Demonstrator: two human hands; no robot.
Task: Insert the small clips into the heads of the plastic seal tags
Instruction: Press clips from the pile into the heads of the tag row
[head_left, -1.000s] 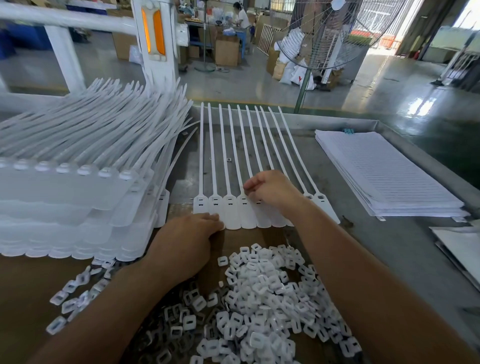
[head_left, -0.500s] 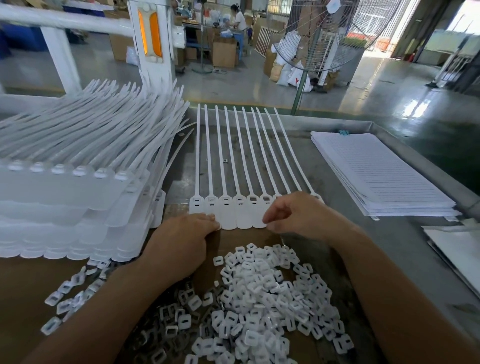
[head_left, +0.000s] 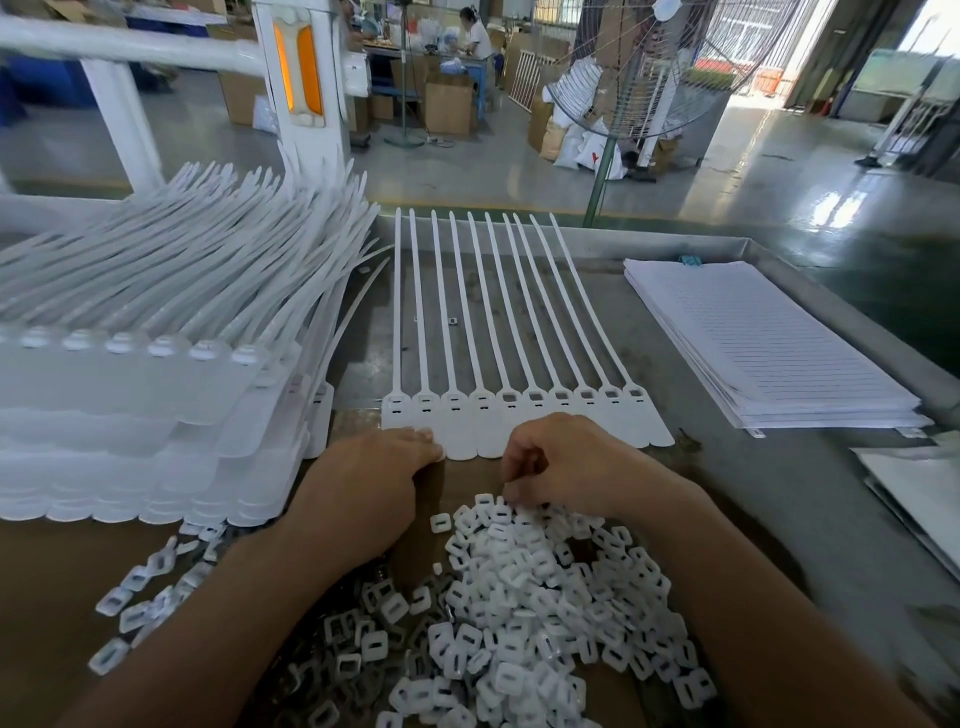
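A joined strip of white plastic seal tags (head_left: 519, 415) lies flat on the metal table, its tails pointing away from me. The leftmost heads show a narrow slot, while the heads further right show darker square openings. My left hand (head_left: 363, 488) presses its fingertips on the strip's lower left edge. A heap of small white clips (head_left: 519, 597) lies on cardboard in front of me. My right hand (head_left: 566, 467) hovers at the heap's far edge, its curled fingers pinching a clip there.
A tall stack of tag strips (head_left: 130, 389) fills the left side. Loose clips (head_left: 140, 582) lie scattered at its foot. A pile of lined sheets (head_left: 763, 353) sits at the right. The table's raised metal rim (head_left: 571, 244) runs along the back, with a fan pole (head_left: 602, 171) behind it.
My right hand has pulled back from the tag heads to the near side of the strip and down onto the clip heap. My left hand has stayed on the strip's edge.
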